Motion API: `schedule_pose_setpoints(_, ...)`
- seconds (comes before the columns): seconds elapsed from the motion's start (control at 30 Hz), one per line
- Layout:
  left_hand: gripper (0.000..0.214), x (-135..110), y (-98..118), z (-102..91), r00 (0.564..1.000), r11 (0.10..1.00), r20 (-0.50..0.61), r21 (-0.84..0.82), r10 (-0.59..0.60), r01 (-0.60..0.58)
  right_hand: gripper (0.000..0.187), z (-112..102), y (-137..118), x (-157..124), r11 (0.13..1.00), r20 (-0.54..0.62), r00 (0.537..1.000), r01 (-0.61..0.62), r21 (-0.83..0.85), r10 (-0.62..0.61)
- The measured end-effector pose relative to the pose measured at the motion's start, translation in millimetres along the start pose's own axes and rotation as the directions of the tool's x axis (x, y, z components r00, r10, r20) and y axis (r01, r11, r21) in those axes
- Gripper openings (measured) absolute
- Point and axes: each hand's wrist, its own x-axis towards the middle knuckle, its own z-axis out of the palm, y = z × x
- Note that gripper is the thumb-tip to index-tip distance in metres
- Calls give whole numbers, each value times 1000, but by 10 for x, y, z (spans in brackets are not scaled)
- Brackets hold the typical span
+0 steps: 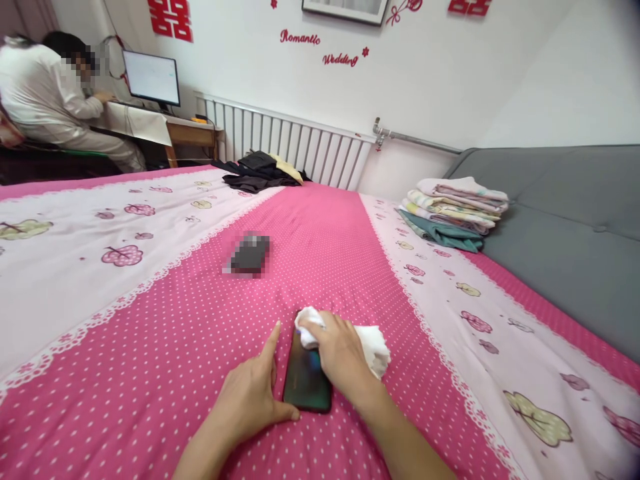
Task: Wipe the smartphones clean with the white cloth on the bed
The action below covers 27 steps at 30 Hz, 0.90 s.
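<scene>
A dark smartphone (305, 387) lies flat on the pink dotted bedspread, its glossy surface facing up. My right hand (340, 347) grips a white cloth (374, 350) and presses a bunched part of it on the phone's far end. The rest of the cloth spills out to the right of that hand. On the phone's left side is my left hand (253, 393), thumb and forefinger spread apart. Its thumb tip rests by the phone's near left corner. The right hand and cloth hide part of the phone's upper right side.
A blurred-out dark object (251, 255) lies farther up the bed. Dark clothes (263, 172) are heaped at the far edge. Folded fabrics (455, 207) are stacked by the grey headboard (565, 220). A person (55, 100) sits at a desk with a monitor (151, 79).
</scene>
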Motion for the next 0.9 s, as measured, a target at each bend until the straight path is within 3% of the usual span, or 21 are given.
schedule_pose_setpoints(0.13, 116, 26, -40, 12, 999, 1000, -38, 2, 31, -31, 42, 74, 167, 31, 969, -45, 974, -224, -105, 220)
schedule_pose_setpoints(0.27, 109, 38, -100, 49, 991, 997, -109, 3, 83, -84, 42, 106, 176, 5, 925, -71, 935, -355, -137, 348)
schedule_pose_setpoints(0.4, 87, -66, -152, 103, 949, 984, -263, 7, 175, -180, 43, 69, 97, -69, 842, -40, 850, -526, -120, 525)
schedule_pose_setpoints(0.5, 69, -268, -208, 177, 908, 973, -351, 66, 228, -219, 45, 18, 33, -187, 788, -6, 794, -604, -116, 608)
schedule_pose_setpoints(0.67, 57, -777, -467, 453, 846, 966, -471, 176, 250, -187, 45, -145, -49, -554, 766, 71, 764, -633, -113, 642)
schedule_pose_setpoints(0.77, 56, -1062, -692, 654, 754, 883, -510, 429, 413, -193, 44, -288, -3, -878, 753, 119, 744, -646, -127, 658)
schedule_pose_setpoints(0.9, 60, -1327, -876, 777, 709, 784, -476, 595, 520, -176, 49, -510, 259, -1394, 686, 141, 672, -702, -192, 727)
